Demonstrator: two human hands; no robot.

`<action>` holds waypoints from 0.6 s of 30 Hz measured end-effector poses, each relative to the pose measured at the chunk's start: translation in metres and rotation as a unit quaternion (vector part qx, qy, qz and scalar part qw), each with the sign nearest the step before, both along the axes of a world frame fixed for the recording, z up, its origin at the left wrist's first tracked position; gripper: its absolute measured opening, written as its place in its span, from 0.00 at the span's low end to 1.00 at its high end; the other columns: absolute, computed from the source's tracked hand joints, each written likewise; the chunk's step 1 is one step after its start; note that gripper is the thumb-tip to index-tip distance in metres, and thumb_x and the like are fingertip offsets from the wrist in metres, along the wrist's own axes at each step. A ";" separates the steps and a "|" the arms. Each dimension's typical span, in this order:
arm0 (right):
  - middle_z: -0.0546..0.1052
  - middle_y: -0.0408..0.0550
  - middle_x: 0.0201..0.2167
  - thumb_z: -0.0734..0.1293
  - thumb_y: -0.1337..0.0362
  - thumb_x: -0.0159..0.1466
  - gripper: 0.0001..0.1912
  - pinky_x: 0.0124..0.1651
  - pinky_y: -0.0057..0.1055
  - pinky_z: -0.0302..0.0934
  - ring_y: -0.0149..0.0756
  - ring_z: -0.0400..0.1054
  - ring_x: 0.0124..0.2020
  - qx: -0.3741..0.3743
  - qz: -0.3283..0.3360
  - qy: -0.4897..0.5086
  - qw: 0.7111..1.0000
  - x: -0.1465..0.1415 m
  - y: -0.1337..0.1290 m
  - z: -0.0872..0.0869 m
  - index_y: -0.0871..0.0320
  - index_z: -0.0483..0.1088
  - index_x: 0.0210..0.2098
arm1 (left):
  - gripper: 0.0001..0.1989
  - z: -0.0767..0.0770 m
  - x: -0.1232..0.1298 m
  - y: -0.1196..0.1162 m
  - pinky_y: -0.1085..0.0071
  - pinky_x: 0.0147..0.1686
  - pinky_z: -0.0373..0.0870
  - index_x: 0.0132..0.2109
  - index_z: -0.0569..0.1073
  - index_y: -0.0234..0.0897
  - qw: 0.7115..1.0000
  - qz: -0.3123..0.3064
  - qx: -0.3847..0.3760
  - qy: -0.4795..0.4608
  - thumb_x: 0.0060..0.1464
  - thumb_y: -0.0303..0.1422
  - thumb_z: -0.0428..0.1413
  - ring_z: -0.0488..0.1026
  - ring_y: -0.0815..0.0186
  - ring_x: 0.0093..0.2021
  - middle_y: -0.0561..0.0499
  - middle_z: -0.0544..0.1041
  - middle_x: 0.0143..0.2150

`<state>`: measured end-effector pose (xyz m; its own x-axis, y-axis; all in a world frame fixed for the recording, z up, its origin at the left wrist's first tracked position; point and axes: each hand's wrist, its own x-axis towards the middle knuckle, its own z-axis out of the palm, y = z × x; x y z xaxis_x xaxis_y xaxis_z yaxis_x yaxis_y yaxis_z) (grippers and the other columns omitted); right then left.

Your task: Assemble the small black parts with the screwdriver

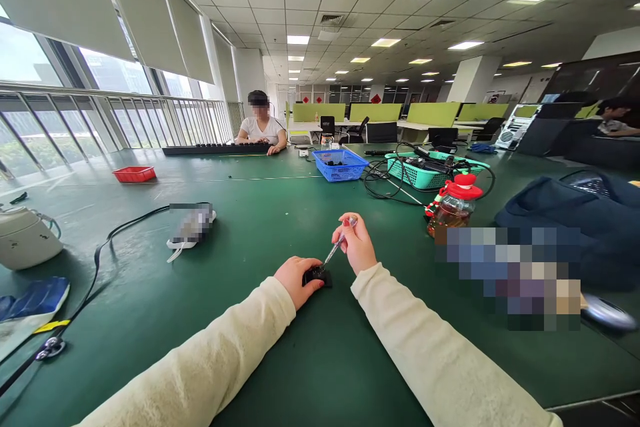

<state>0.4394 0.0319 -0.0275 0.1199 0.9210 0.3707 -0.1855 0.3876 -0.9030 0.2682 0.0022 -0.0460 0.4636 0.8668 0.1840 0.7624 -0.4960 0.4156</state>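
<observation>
My left hand (299, 281) is closed around a small black part (316, 275), pinning it down on the green tabletop (260, 347). What kind of part it is cannot be made out. Just right of it, my right hand (358, 244) grips a slim screwdriver (334, 249) with a clear handle. The screwdriver slants down to the left, and its tip meets the top of the black part or ends very close to it.
Ahead lie a blue basket (341, 167), a green basket (425, 175) with cables, and a red tray (135, 175). A red-lidded bottle (454, 203) and dark bag (575, 227) are right; a white pot (25, 240) and lanyard (97, 260) left. A person (261, 127) sits opposite.
</observation>
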 end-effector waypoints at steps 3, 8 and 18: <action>0.70 0.37 0.17 0.64 0.43 0.58 0.22 0.18 0.24 0.43 0.24 0.51 0.14 -0.024 0.038 0.011 0.999 0.004 0.004 -0.001 0.53 0.60 0.39 | 0.20 -0.001 0.000 0.000 0.62 0.54 0.68 0.53 0.74 0.40 1.000 -0.003 -0.006 -0.002 0.51 0.32 0.58 0.73 0.58 0.50 0.48 0.79 0.48; 0.71 0.37 0.19 0.65 0.47 0.58 0.21 0.18 0.25 0.44 0.24 0.51 0.14 -0.038 0.071 0.020 0.997 0.008 0.008 -0.005 0.53 0.60 0.42 | 0.20 -0.001 0.000 -0.001 0.62 0.55 0.68 0.54 0.73 0.39 1.000 0.008 -0.022 0.007 0.52 0.30 0.57 0.73 0.58 0.51 0.47 0.78 0.49; 0.71 0.36 0.18 0.69 0.49 0.55 0.22 0.17 0.23 0.46 0.23 0.51 0.13 -0.054 0.055 0.026 0.997 0.003 0.007 -0.004 0.53 0.60 0.42 | 0.19 -0.004 0.000 0.000 0.62 0.54 0.69 0.53 0.74 0.39 1.000 0.023 -0.008 0.010 0.53 0.31 0.57 0.73 0.58 0.50 0.47 0.79 0.48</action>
